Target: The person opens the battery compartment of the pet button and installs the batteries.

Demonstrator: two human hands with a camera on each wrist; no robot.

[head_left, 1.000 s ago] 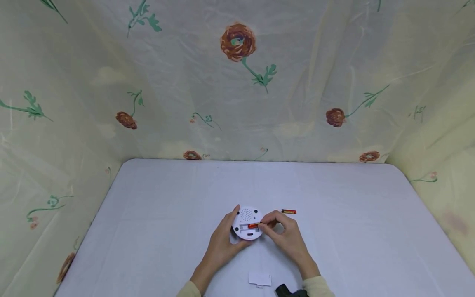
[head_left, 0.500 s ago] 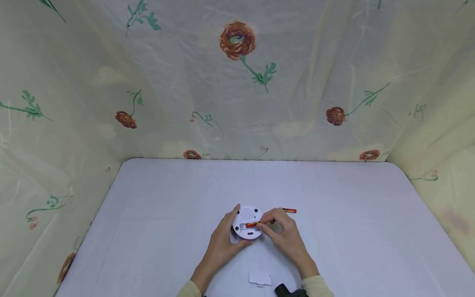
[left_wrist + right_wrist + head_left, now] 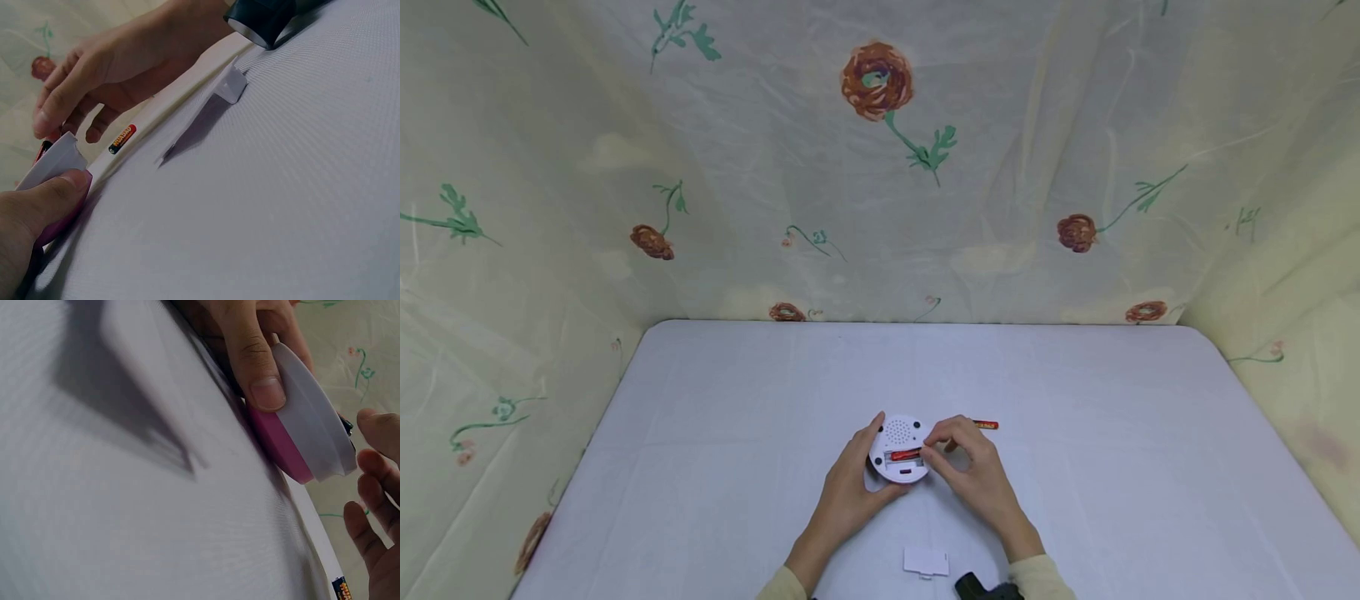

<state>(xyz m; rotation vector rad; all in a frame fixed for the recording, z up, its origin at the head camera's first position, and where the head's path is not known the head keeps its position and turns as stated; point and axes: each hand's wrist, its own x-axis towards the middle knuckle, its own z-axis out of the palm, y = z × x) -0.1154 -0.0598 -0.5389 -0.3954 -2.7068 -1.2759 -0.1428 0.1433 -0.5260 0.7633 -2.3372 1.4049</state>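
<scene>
My left hand (image 3: 853, 490) grips a round device (image 3: 901, 432) by its edge, thumb at the near side and fingers along the left. Its white back, turned up, has speaker holes, dark feet and an uncovered battery compartment; a pink underside (image 3: 282, 445) shows in the right wrist view. In the compartment lies a red and black battery (image 3: 904, 455). My right hand (image 3: 973, 468) pinches that battery's right end between thumb and forefinger, other fingers loosely bent. A second battery (image 3: 987, 425) lies on the table just beyond the right hand, also visible in the left wrist view.
The white battery cover (image 3: 926, 561) lies near the front, between the forearms. Beside the right sleeve is a black object (image 3: 981, 587), partly cut off by the frame. A white cloth covers the table (image 3: 737, 392), with a flowered curtain (image 3: 1000, 167) around the back and sides.
The right hand has moved the battery slightly left and down into the compartment, from slanted to nearly level with it. The left hand keeps its grip on the device.
</scene>
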